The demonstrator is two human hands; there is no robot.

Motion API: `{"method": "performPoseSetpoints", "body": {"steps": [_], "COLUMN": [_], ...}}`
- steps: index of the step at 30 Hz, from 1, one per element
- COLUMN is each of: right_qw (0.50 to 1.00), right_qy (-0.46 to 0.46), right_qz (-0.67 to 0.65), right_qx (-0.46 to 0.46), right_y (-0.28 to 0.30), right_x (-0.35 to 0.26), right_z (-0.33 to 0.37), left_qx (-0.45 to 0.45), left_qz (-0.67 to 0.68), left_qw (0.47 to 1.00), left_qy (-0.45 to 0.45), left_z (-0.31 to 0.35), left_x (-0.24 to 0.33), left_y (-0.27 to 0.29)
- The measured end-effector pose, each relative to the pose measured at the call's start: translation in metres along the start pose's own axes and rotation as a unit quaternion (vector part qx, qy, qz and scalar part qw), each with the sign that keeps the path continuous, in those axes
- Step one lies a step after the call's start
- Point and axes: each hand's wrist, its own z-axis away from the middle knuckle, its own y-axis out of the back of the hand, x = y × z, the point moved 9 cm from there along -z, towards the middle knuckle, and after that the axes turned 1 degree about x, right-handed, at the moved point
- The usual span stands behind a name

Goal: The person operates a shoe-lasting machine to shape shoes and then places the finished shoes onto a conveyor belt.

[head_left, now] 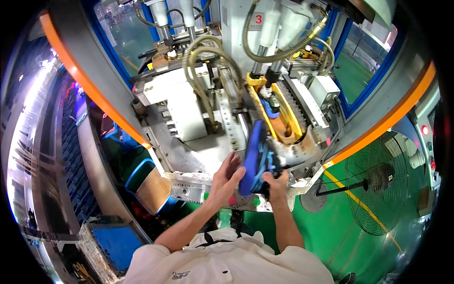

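Blue shoe (252, 158) is being clamped by its near end in right grip (278, 184), left grip (226, 178) spread alongside, so tipping onto yellow mould (297, 128) beyond is possibly being risked by one-handed hold.

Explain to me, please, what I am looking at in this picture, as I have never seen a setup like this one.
There is no robot here, only a person working with two bare hands. The picture comes from a wide fisheye camera worn on the person's head, looking down, so straight edges bend near its rim. The right hand grips what looks like a blue-and-dark shoe, slightly blurred. The left hand is open beside it; whether it touches I cannot tell. Ahead stands a machine with a metal bed, carrying a white block on the left and a yellow trough-shaped holder on the right, with a blue piece and a brown piece inside. Ribbed hoses loop above. A standing fan is on the right.
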Motion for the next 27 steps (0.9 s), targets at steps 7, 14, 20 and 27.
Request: {"method": "performPoseSetpoints", "body": {"steps": [7, 14, 20, 27], "right_qw": [0.979, 0.940, 0.927, 0.785], "right_qy": [0.100, 0.186, 0.188, 0.034], "right_qz": [0.006, 0.154, 0.280, 0.618], "right_qx": [0.175, 0.240, 0.164, 0.012], "right_y": [0.130, 0.117, 0.043, -0.155], "right_x": [-0.057, -0.139, -0.193, -0.076], "right_z": [-0.030, -0.028, -0.189, -0.363], "left_qx": [0.057, 0.170, 0.154, 0.101], "left_qz": [-0.129, -0.423, 0.049, 0.128], "left_qw": [0.990, 0.881, 0.961, 0.962], "left_qy": [0.002, 0.128, 0.225, 0.220], "left_z": [-0.273, -0.372, -0.315, -0.072], "left_x": [-0.092, -0.113, -0.075, 0.024], "left_y": [-0.034, -0.010, 0.033, 0.126]}}
